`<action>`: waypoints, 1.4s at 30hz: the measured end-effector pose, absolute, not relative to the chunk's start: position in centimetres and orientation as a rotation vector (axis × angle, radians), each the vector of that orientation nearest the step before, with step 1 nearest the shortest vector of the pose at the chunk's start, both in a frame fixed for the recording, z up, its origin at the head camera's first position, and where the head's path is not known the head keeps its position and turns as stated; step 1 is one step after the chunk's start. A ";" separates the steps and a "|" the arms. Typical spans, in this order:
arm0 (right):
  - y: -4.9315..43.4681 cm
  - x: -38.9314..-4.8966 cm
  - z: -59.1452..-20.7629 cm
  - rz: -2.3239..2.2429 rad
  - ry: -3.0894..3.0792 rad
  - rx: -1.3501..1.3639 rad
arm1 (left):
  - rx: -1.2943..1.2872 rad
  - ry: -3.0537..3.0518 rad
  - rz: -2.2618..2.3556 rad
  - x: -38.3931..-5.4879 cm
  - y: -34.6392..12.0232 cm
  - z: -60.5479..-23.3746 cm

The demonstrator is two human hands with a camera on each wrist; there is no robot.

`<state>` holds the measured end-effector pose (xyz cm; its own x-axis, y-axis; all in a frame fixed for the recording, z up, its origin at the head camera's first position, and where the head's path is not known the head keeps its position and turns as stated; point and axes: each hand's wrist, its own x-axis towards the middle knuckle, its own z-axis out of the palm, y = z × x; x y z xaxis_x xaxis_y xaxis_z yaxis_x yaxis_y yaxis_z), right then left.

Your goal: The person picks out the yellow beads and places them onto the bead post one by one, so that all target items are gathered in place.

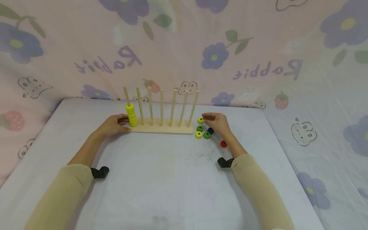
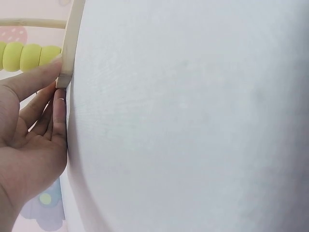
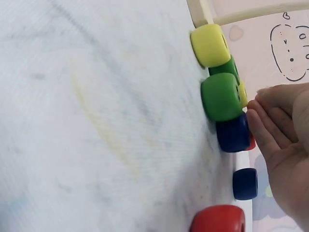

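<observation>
A wooden peg stand (image 1: 161, 129) with several upright pegs is on the white table. Yellow beads (image 1: 131, 115) are stacked on its leftmost peg. My left hand (image 1: 115, 124) holds the left end of the base; in the left wrist view, the thumb (image 2: 41, 77) lies along one side of it and the fingers are at the other. Over the loose beads, my right hand (image 1: 217, 123) has its fingertips right beside the farthest yellow bead (image 1: 200, 120). In the right wrist view that bead is mostly hidden behind a green bead (image 3: 222, 97); whether the fingertips touch it is unclear.
Near the stand's right end lie another yellow bead (image 1: 198, 134), two green beads (image 1: 207, 135) and a dark blue bead (image 1: 210, 131). A red bead (image 1: 223, 144) is beside the right wrist. Patterned cloth (image 1: 178, 48) hangs behind the table.
</observation>
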<state>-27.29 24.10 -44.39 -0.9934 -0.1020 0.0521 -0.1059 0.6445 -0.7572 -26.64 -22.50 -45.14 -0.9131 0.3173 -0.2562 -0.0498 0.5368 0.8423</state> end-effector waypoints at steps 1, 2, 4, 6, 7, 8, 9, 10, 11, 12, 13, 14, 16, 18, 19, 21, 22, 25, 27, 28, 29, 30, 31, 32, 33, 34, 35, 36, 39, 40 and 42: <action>24.1 -27.3 -44.4 1.308 -2.843 0.179 | 0.221 2.395 1.335 -26.6 -22.5 -45.1; 24.1 -27.3 -44.4 1.306 -2.845 0.173 | 0.223 2.394 1.336 -26.6 -22.5 -45.1; 24.0 -27.3 -44.5 1.307 -2.842 0.165 | 0.227 2.395 1.342 -26.7 -22.5 -45.1; 24.0 -27.3 -44.5 1.308 -2.844 0.157 | 0.232 2.398 1.345 -26.7 -22.5 -45.0; 23.9 -27.4 -44.6 1.310 -2.848 0.150 | 0.232 2.400 1.343 -26.7 -22.5 -45.0; 23.9 -27.4 -44.6 1.308 -2.855 0.143 | 0.229 2.401 1.342 -26.7 -22.5 -45.0; 23.8 -27.4 -44.7 1.308 -2.862 0.139 | 0.229 2.399 1.343 -26.7 -22.5 -45.1; 23.8 -27.4 -44.7 1.305 -2.871 0.137 | 0.228 2.396 1.343 -26.7 -22.6 -45.1; 23.7 -27.4 -44.8 1.303 -2.880 0.135 | 0.227 2.393 1.345 -26.8 -22.6 -45.2; 23.7 -27.4 -44.8 1.305 -2.888 0.137 | 0.227 2.392 1.347 -26.8 -22.6 -45.2; 23.6 -27.4 -44.9 1.299 -2.900 0.139 | 0.225 2.389 1.350 -26.8 -22.6 -45.3; 23.6 -27.4 -45.0 1.296 -2.909 0.140 | 0.223 2.387 1.353 -26.8 -22.6 -45.3; 23.5 -27.4 -45.1 1.294 -2.920 0.145 | 0.221 2.387 1.355 -26.8 -22.6 -45.4; 23.3 -27.5 -45.2 1.294 -2.934 0.145 | 0.218 2.392 1.351 -26.8 -22.6 -45.3; 23.2 -27.5 -45.2 1.297 -2.940 0.144 | 0.218 2.393 1.351 -26.7 -22.6 -45.3; 23.0 -27.5 -45.2 1.300 -2.952 0.145 | 0.221 2.398 1.346 -26.6 -22.6 -45.2; 23.0 -27.5 -45.2 1.293 -2.959 0.152 | 0.223 2.398 1.345 -26.6 -22.6 -45.2; 22.8 -27.5 -45.3 1.275 -2.975 0.159 | 0.229 2.398 1.345 -26.5 -22.6 -45.2; 22.7 -27.6 -45.3 1.254 -2.983 0.159 | 0.231 2.398 1.344 -26.5 -22.7 -45.2; 22.7 -27.6 -45.4 1.241 -2.986 0.154 | 0.231 2.401 1.341 -26.5 -22.7 -45.3; 22.6 -27.6 -45.4 1.233 -2.991 0.147 | 0.231 2.401 1.341 -26.5 -22.7 -45.3; 22.5 -27.7 -45.4 1.226 -2.994 0.137 | 0.232 2.401 1.341 -26.5 -22.7 -45.3; 22.4 -27.7 -45.4 1.216 -2.997 0.126 | 0.232 2.402 1.340 -26.5 -22.7 -45.2; 22.3 -27.7 -45.3 1.202 -3.000 0.112 | 0.232 2.402 1.338 -26.5 -22.7 -45.2; 22.2 -27.7 -45.3 1.192 -3.002 0.101 | 0.232 2.403 1.337 -26.5 -22.7 -45.2; 22.1 -27.7 -45.3 1.178 -3.004 0.097 | 0.234 2.404 1.336 -26.5 -22.7 -45.2; 22.0 -27.8 -45.2 1.167 -3.005 0.098 | 0.233 2.402 1.338 -26.5 -22.7 -45.2; 22.0 -27.8 -45.1 1.160 -3.003 0.097 | 0.234 2.402 1.338 -26.6 -22.7 -45.2; 21.9 -27.8 -45.0 1.139 -2.996 0.126 | 0.238 2.402 1.339 -26.6 -22.6 -45.3; 21.9 -27.8 -45.0 1.138 -2.991 0.139 | 0.241 2.403 1.340 -26.6 -22.7 -45.2; 21.9 -27.8 -44.9 1.135 -2.982 0.160 | 0.243 2.401 1.343 -26.5 -22.7 -45.3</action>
